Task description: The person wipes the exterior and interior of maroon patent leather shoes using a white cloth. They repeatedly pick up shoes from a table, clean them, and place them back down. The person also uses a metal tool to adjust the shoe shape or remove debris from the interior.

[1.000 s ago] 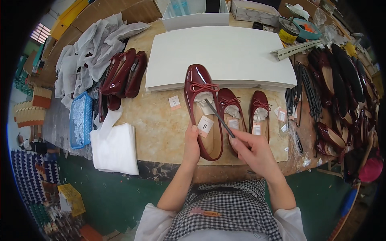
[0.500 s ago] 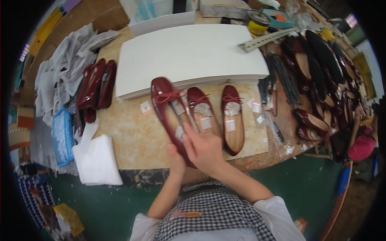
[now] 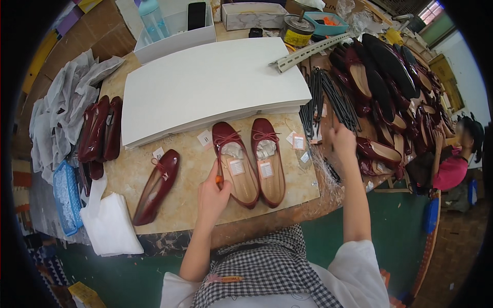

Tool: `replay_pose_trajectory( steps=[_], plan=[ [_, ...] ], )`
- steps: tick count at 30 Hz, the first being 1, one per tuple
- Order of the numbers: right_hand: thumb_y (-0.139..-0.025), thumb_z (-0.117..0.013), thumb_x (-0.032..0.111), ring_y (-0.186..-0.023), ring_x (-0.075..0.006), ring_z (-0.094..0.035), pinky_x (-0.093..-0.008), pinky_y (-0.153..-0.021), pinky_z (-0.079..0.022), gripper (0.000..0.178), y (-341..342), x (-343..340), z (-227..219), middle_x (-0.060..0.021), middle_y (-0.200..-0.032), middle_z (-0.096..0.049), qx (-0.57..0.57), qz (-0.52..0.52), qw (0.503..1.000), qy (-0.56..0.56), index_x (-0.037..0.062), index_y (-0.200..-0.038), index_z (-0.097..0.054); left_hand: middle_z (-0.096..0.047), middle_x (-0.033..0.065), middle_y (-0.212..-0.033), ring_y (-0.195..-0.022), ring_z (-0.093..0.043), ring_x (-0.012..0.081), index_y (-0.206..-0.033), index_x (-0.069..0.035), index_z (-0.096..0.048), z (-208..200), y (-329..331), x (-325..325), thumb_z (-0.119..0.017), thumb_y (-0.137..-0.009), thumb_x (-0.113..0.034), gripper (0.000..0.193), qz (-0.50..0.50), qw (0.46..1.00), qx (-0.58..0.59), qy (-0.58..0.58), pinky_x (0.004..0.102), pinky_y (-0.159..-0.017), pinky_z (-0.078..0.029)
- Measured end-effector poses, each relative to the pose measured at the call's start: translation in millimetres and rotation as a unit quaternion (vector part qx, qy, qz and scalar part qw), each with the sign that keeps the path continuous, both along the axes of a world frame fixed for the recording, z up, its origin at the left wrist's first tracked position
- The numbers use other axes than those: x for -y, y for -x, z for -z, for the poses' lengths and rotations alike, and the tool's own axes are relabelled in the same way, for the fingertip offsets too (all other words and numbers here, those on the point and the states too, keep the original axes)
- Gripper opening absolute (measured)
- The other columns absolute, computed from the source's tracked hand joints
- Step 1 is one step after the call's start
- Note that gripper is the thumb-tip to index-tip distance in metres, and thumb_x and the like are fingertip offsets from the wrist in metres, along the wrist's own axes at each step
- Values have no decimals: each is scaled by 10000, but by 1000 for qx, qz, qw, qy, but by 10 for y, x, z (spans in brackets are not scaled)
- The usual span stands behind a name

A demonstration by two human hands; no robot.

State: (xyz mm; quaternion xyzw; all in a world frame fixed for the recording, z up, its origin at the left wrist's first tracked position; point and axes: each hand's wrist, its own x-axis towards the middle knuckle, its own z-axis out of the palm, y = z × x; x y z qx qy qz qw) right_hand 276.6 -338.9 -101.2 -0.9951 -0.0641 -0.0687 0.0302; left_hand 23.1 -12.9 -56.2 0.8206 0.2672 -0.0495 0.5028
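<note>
Two dark red patent ballet flats (image 3: 244,179) lie side by side on the table, toes away from me, with paper stuffing and white labels inside. My left hand (image 3: 213,197) is closed beside the left one, fingertips at its edge. A small orange thing (image 3: 219,179) shows between its fingers, too little of it to name. My right hand (image 3: 344,141) is reached out at the right, closed on a thin black stick by the pile of black sticks (image 3: 336,100). A third flat (image 3: 158,188) lies tilted on the left.
A stack of white card (image 3: 215,82) with a metal angle bar (image 3: 310,52) fills the back. More red flats (image 3: 100,131) stand at left, near a blue basket (image 3: 67,197) and white cloth (image 3: 112,226). Shoes (image 3: 382,82) heap at right; beyond, a person in pink (image 3: 452,169) sits.
The flat I held in both hands now lies on the left of the table. My right hand has moved right to the black sticks; my left is beside the pair. My view has shifted.
</note>
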Motion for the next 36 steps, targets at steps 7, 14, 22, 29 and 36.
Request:
replay_pose_trajectory(
  steps=[7,14,22,29,36],
  plan=[
    [-843,-676,83,-509,-87,-372,-271,-489,-340,418,1247,-921,-695,-15,-558,-452,-51,-111,913,-388,59,-1255,-613,-595,174,-1205,-1000,-641,274,-1369,-1,-434,120,338,14,-524,-898,-326,579,-122,700,156,686,386,-835,-548],
    [-898,-621,70,-538,-65,-351,-249,-484,-313,370,2093,-1673,-1361,-12,-585,-397,-383,-218,750,-494,8,-1261,-588,-573,88,-1185,-1105,-519,150,-1335,3,-441,-33,348,-166,-593,-869,-241,547,-176,878,235,378,294,-967,-393],
    [-894,-615,77,-493,-173,-537,-306,-477,-405,317,2171,-1984,-1395,-102,-595,-548,-208,-282,792,-500,-40,-1188,-607,-541,103,-1265,-1165,-508,177,-1381,0,-403,-124,440,-20,-574,-901,-355,621,-146,895,282,313,309,-993,-392],
    [-884,-599,158,-550,-295,-615,-403,-530,-486,388,2285,-2212,-868,-152,-660,-625,-77,-346,868,-348,-27,-1224,-572,-554,87,-1283,-1173,-524,191,-1397,-50,-408,366,538,169,-218,-1011,-528,643,-201,884,272,322,338,-1013,-408],
    [-910,-597,190,-676,-239,-704,-353,-600,-535,218,1254,-1008,-683,-163,-749,-691,-179,-127,915,-338,59,-1062,-680,-609,139,-1175,-1030,-586,243,-1243,21,-573,-15,638,-297,-613,-906,-176,392,-156,963,208,-69,333,-929,-445]
  ],
)
